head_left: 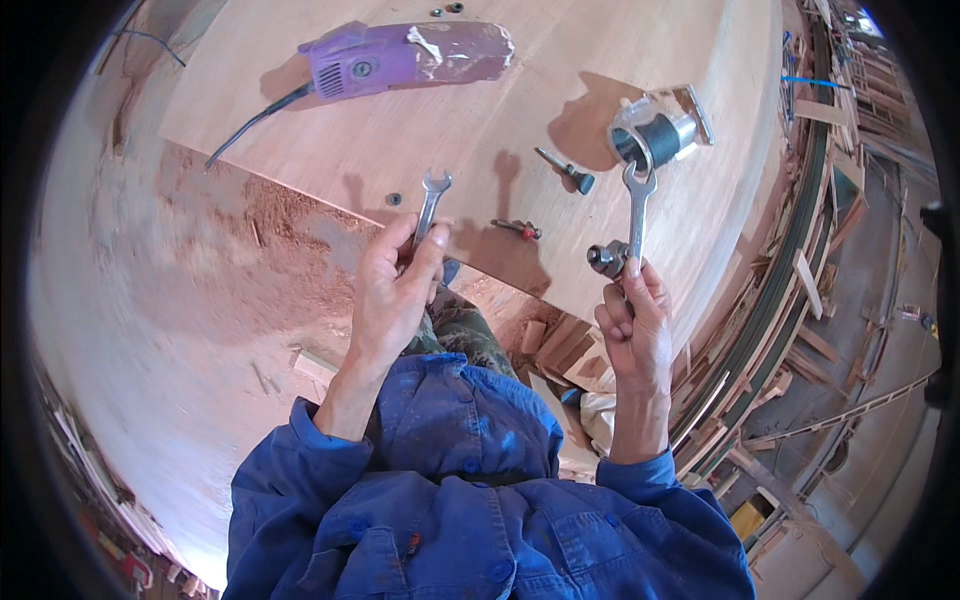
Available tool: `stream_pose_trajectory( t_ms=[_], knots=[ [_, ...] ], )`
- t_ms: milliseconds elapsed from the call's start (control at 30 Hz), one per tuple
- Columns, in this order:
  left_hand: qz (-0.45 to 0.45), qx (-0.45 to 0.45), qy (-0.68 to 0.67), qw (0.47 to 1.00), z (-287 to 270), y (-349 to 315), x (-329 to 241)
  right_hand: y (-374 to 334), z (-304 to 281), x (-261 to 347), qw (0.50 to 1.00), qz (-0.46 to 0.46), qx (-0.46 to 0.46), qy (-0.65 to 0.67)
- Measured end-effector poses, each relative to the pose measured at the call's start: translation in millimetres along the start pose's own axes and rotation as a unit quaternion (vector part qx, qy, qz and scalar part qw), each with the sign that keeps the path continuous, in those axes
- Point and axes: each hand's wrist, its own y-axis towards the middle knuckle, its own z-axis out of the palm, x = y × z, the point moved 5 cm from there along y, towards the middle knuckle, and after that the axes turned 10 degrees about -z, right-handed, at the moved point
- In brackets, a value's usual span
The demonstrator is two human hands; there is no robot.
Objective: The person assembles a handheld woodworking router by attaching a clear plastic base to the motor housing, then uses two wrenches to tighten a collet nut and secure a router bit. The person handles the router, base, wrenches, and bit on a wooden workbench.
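Observation:
My left hand (393, 290) is closed around a small open-end wrench (431, 202), its jaw pointing away from me. Farther right, my right hand (638, 325) grips a longer open-end wrench (640, 208), held upright. Beside that wrench is a dark metal nut-like part (604, 259); whether it lies on the board or touches my fingers I cannot tell. Just beyond the right wrench's jaw lies a trim router base (655, 135). A purple router motor (370, 65) with a black cord lies on its side at the far left of the wooden board (400, 140).
Between my hands lie a red-collared router bit (518, 229) and a dark-knobbed screw (570, 173). A small dark ring (394, 199) sits near the board's near edge. Sawdust (290, 215) covers the floor at left; wood offcuts (560, 345) lie below the board.

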Motion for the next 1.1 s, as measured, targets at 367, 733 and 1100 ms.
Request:
stream_pose_trajectory(
  t_ms=[367,733,1100],
  knots=[
    [0.066,-0.035,0.211,0.975,6,10,5,-39,-36,-15,0.999,-0.013,-0.047,0.021],
    [0.08,0.183,0.231,0.952,67,-70,-10,-76,-28,-14,0.998,0.009,-0.051,-0.037],
    [0.029,0.267,0.2,0.942,72,-97,-7,-129,-15,-28,0.995,-0.031,-0.092,-0.004]
  ],
)
